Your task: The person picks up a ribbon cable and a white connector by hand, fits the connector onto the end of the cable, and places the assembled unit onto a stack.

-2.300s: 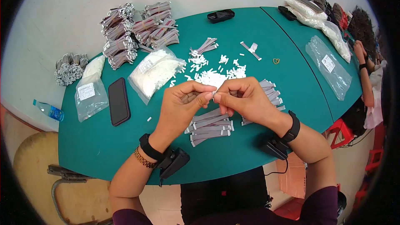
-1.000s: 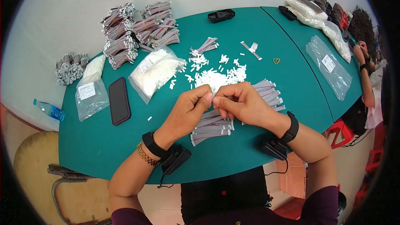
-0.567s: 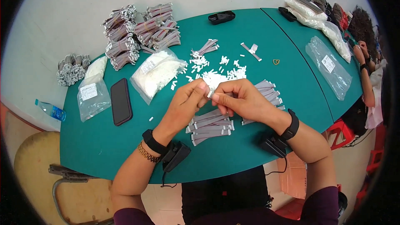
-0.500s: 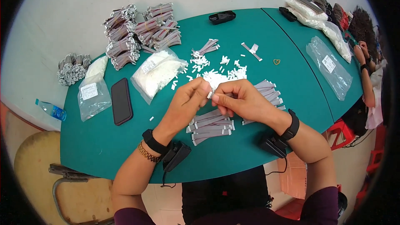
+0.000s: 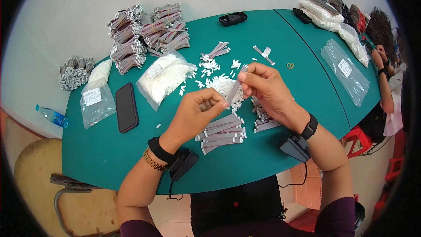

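A short grey ribbon cable (image 5: 235,91) is stretched slantwise between my two hands above the table. My left hand (image 5: 198,110) pinches its lower end between thumb and fingertips. At the upper end, my right hand (image 5: 268,87) grips it near a white connector. Loose small white connectors (image 5: 219,83) lie heaped just behind the cable. Below my hands rests a stack of grey ribbon cables (image 5: 221,132) with white ends. Another pile of ribbon cables (image 5: 264,124) is partly hidden under my right hand.
On the green table (image 5: 175,171) are a clear bag of white connectors (image 5: 164,77), a second bag (image 5: 97,98), a phone (image 5: 127,107) and bundled cables (image 5: 129,39). An empty plastic bag (image 5: 346,72) lies right. At the far right are another person's hands (image 5: 380,57).
My hands have moved from close together to farther apart, the right one going up and right. The cable's length now shows between them.
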`<state>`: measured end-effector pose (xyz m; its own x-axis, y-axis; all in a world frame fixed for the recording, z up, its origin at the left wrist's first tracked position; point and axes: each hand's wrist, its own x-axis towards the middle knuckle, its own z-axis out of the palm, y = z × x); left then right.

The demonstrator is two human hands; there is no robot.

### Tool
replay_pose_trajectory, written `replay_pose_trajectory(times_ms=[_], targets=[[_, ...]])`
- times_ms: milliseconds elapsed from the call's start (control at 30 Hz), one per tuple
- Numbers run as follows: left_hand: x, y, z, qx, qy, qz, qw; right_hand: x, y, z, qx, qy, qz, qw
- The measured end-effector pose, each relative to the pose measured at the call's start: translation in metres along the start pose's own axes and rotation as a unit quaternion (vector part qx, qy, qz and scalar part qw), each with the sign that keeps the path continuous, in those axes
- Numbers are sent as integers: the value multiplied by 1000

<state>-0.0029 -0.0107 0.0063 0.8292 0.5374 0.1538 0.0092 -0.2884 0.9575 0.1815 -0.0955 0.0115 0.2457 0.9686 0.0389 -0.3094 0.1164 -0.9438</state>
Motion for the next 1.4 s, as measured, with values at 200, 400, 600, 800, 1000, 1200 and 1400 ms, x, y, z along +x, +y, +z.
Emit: replay_pose_trajectory(times_ms=[200, 400, 600, 800, 1000, 1200, 1400], targets=[[-2, 5, 3, 64, -31, 0, 997, -8, -2, 17, -39, -7, -42, 998], [2, 11, 5, -108, 93, 22, 990, -13, -1, 16, -59, -99, -10, 993], [0, 4, 5, -132, 121, 12, 984, -13, 4, 22, -65, -126, -16, 990], [-1, 6, 8, -167, 127, 8, 978, -14, 2, 24, -79, -111, 4, 991], [-2, 9, 9, -207, 116, -40, 971, -15, 5, 22, -107, -111, -8, 988], [-3, 10, 10, -200, 130, -37, 970, -16, 8, 25, -84, -104, -23, 991], [-4, 13, 11, -178, 123, -10, 976, -16, 5, 24, -90, -112, -19, 989]])
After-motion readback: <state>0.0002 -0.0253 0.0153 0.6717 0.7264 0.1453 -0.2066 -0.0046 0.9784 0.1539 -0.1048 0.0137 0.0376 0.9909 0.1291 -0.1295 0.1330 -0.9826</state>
